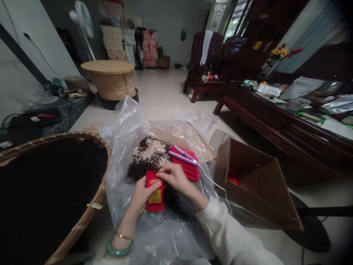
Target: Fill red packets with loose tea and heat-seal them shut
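My left hand (145, 193) grips a red tea packet (154, 206) with gold lettering and a yellow label, its thumb across the front. At the packet's upper right edge, the fingers of my right hand (174, 177) are pinched together on it. Behind the hands, loose dark tea leaves (147, 156) lie in a clear plastic bag (129, 119). To their right is a stack of flat red packets (190, 171). A purple tong-shaped heat sealer (183, 157) with a white cord rests on that stack.
On the left stands a large round bamboo tray (103, 147) full of dark leaves. An open cardboard box (256, 206) at the right has red packets (233, 176) inside. Farther off are a round wicker table (111, 79) and a long dark wooden table (264, 125) with clutter on it.
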`<state>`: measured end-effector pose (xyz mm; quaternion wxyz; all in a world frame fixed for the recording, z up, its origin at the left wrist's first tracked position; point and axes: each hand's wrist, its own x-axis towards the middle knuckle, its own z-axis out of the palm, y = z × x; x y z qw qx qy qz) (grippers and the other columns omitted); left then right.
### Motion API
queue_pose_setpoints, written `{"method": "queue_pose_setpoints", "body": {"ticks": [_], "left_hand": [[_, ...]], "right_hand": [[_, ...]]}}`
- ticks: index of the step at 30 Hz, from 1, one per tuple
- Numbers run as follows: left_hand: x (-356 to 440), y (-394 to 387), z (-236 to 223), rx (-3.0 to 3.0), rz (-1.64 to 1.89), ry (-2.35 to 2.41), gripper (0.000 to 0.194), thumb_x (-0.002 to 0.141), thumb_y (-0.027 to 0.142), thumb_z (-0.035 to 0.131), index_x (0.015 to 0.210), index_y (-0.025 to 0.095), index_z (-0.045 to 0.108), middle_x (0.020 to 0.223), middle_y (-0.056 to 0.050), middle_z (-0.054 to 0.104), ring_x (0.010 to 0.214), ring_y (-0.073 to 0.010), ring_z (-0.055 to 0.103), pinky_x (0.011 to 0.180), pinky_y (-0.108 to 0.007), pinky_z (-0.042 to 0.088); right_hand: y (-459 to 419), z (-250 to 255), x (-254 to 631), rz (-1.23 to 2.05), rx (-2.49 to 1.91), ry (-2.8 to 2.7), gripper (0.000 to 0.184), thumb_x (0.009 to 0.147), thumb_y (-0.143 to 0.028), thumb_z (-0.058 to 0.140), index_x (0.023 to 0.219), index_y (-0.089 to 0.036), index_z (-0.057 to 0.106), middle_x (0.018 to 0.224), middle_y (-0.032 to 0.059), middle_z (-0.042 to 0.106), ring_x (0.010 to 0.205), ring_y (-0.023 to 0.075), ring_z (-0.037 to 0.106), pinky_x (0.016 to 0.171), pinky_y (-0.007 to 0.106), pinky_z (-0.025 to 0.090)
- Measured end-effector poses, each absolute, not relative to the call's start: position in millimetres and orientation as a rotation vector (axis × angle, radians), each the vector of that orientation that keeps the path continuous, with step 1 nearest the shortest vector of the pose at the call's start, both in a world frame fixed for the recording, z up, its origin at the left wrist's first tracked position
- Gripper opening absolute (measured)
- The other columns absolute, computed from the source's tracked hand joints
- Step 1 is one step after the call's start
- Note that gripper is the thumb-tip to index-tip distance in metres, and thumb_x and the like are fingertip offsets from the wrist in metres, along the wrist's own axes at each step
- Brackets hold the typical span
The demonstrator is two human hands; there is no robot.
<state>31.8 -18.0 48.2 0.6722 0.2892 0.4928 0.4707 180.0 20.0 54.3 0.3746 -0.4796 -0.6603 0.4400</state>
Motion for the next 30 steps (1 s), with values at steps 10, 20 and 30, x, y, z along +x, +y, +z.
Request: {"method": "queue_pose_setpoints", "body": {"ticks": [10,20,30], "left_hand": [[30.7,-15.8,49.5,0.535,1.055,1.131,0.058,0.036,0.036,0.094,0.084,0.011,0.070,0.077,-0.008,0.077,0.065,-0.0222,0.073,0.056,-0.027,0.057],[30.3,-15.5,47.5,0.556,1.052,1.128,0.059,0.037,0.038,0.094,0.084,0.012,0.071,0.079,-0.008,0.077,0.065,-0.0217,0.073,0.059,-0.028,0.057],[29.5,-16.3,44.1,0.744,1.007,1.208,0.049,0.042,0.031,0.090,0.084,0.012,0.072,0.073,-0.005,0.077,0.064,-0.0197,0.070,0.063,-0.028,0.055]], "right_hand": [[59.0,46.8,234.6,0.125,-1.988,-2.007,0.058,0.087,-0.035,0.064,0.139,-0.014,0.047,0.135,0.0218,0.054,0.124,0.0367,0.047,0.100,0.051,0.037],[69.4,43.4,256.1,0.357,-1.793,-2.121,0.045,0.091,-0.030,0.058,0.133,-0.014,0.052,0.124,0.0178,0.062,0.114,0.0287,0.057,0.094,0.039,0.044],[28.9,101.3,219.1,1.041,-1.173,-2.350,0.037,0.075,-0.034,0.079,0.106,-0.016,0.071,0.088,0.0040,0.071,0.077,0.0183,0.062,0.066,0.024,0.041]]}}
